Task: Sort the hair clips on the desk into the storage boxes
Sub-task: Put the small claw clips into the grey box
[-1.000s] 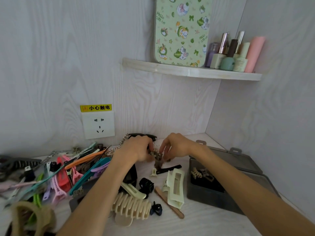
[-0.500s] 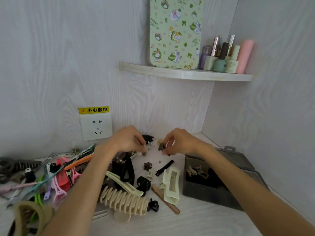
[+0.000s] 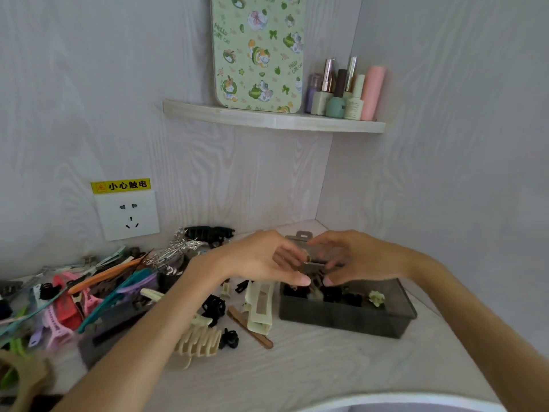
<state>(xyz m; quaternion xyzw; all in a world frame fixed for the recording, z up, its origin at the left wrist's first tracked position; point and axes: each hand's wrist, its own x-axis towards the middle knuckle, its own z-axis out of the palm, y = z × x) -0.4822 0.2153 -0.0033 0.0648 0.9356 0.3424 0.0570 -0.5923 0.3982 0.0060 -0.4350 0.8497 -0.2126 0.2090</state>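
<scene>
My left hand (image 3: 264,260) and my right hand (image 3: 359,260) hover close together over the left end of the grey translucent storage box (image 3: 347,318). On both hands the thumbs stand apart from loosely curved fingers. A tiny tan clip (image 3: 307,258) shows between the fingertips, and I cannot tell whether a finger touches it. Inside the box lie small dark clips and a pale green flower clip (image 3: 376,298). On the desk to the left are a cream claw clip (image 3: 202,340), a cream rectangular clip (image 3: 260,307), small black claws (image 3: 214,304) and a pile of coloured duckbill clips (image 3: 89,292).
The box's lid (image 3: 303,236) lies open behind it, towards the wall corner. A dark grey flat box-like thing (image 3: 104,331) sits partly under my left forearm. A wall socket (image 3: 127,215) is above the pile. A corner shelf (image 3: 273,118) holds nail polish bottles.
Both hands have moved right, from above the clip pile to above the grey box. Their fingers, pinching small brown clips before, have spread apart.
</scene>
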